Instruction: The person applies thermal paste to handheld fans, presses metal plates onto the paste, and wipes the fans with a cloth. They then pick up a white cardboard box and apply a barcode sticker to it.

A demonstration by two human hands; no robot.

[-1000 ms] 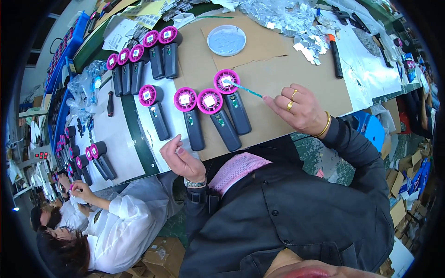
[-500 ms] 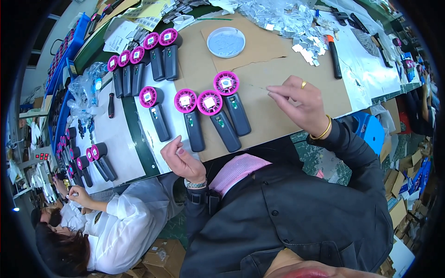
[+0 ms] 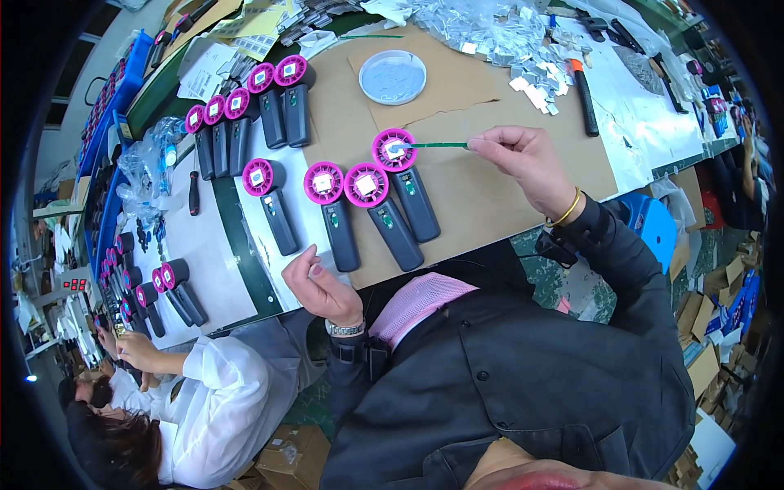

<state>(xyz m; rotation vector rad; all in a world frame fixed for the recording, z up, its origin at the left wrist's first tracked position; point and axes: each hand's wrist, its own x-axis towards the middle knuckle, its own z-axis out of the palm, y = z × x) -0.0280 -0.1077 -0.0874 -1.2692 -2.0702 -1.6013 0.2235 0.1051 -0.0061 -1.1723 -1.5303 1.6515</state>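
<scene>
Between the thumb and fingertips of my right hand (image 3: 523, 167) is a thin green stick (image 3: 441, 145), my fingers closed on it. Its greyish tip touches the white square in the middle of a pink-rimmed handheld fan (image 3: 395, 150) with a dark handle. Two similar fans, a middle one (image 3: 366, 186) and a left one (image 3: 324, 183), lie beside it with small green circuit boards showing in their handles. My left hand (image 3: 325, 290) hovers by the table's near edge, below the left fan's handle. Its fingers are loosely bent, a little apart from the thumb, with nothing visible in them.
A round dish of grey paste (image 3: 393, 77) sits on cardboard (image 3: 457, 82). More fans (image 3: 290, 72) stand at the upper left. Loose white squares (image 3: 535, 90) and an orange-tipped black tool (image 3: 585, 98) lie at the right. A person in a white shirt (image 3: 229, 384) works at the left.
The green stick, blurred before, now shows clearly with its tip on the far fan's white square. My right hand has shifted slightly up and left; my left hand stays nearly in place.
</scene>
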